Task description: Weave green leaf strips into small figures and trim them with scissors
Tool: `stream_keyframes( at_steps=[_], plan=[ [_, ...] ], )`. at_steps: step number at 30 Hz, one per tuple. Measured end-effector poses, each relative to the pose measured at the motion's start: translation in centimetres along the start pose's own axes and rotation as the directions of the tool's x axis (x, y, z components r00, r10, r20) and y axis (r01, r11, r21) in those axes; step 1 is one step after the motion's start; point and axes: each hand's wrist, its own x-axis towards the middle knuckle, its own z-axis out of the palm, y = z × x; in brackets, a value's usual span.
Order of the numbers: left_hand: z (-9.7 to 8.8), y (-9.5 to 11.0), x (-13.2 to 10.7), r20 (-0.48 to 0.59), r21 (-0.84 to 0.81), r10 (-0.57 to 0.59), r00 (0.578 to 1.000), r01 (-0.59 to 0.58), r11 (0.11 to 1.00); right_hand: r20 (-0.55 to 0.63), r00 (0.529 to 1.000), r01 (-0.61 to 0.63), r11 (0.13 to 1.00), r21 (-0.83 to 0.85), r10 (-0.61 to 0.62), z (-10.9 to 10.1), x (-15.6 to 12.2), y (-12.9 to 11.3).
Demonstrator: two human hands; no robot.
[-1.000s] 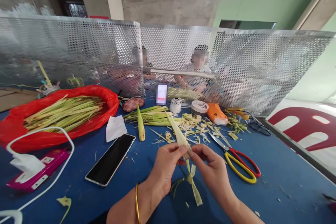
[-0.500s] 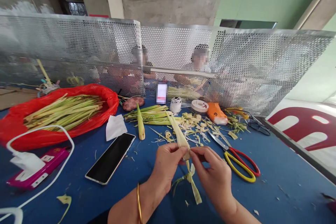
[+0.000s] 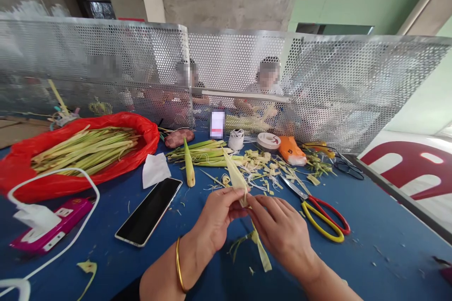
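A pale green corn husk strip is pinched between my two hands over the blue table. My left hand, with a gold bangle at the wrist, grips it with thumb and forefinger. Closed on the lower part of the same husk is my right hand, its fingers hiding the fold. Below them a loose husk strip and thin green shreds show. Red-and-yellow-handled scissors lie partly spread to the right of my right hand. Husk scraps are scattered beyond the hands.
At left are a red plastic bag of long husks, a black phone, and a magenta power strip with a white cable. Thread, a tape roll and an orange packet stand before a perforated metal screen; people sit behind it.
My right hand has turned palm-down and its fingers now cover more of the husk. Both hands have shifted slightly left, with the husk between them.
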Motion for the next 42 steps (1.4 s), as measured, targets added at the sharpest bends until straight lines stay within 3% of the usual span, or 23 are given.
stream_keyframes(
  at_steps=[4, 10, 18, 21, 24, 27, 30, 38, 42],
  plan=[
    [0.0, 0.3, -0.3, -0.009, 0.075, 0.004, 1.000, -0.004, 0.997, 0.009, 1.000, -0.026, 0.999, 0.047, 0.026, -0.2, 0.1, 0.3],
    [0.2, 0.7, -0.3, -0.035, 0.135, -0.014, 0.999, 0.018, 0.991, -0.034, 0.992, -0.106, 0.953, 0.284, 0.120, -0.9, 0.3, 1.6],
    [0.1, 0.2, -0.3, 0.057, 0.195, -0.062, 0.996, 0.049, 0.979, -0.100, 0.995, 0.024, 0.949, 0.314, 0.008, -1.1, 0.7, 1.5],
    [0.1, -0.1, -0.3, 0.068, 0.210, -0.001, 0.998, -0.014, 0.978, -0.083, 0.996, -0.004, 0.944, 0.330, 0.033, -1.0, 0.8, 1.4],
    [0.3, -0.4, -0.2, 0.045, 0.252, 0.111, 0.993, -0.119, 0.960, -0.002, 0.988, -0.141, 0.905, 0.400, 0.155, -1.0, 0.8, 1.2],
    [0.5, -0.7, -0.2, 0.041, 0.275, 0.173, 0.984, -0.178, 0.945, 0.128, 0.930, -0.360, 0.780, 0.513, 0.345, -0.9, 0.7, 0.8],
    [0.6, -0.9, -0.2, 0.046, 0.274, 0.179, 0.983, -0.185, 0.944, 0.214, 0.858, -0.493, 0.637, 0.593, 0.466, -1.0, 0.8, 0.5],
    [0.6, -0.7, -0.5, 0.090, 0.313, 0.163, 0.983, -0.183, 0.932, 0.251, 0.764, -0.612, 0.544, 0.573, 0.595, -1.0, 0.9, 0.8],
    [0.8, -0.5, -0.6, 0.147, 0.349, 0.151, 0.978, -0.194, 0.917, 0.311, 0.707, -0.666, 0.451, 0.594, 0.635, -0.6, 0.7, 1.4]
  ],
)
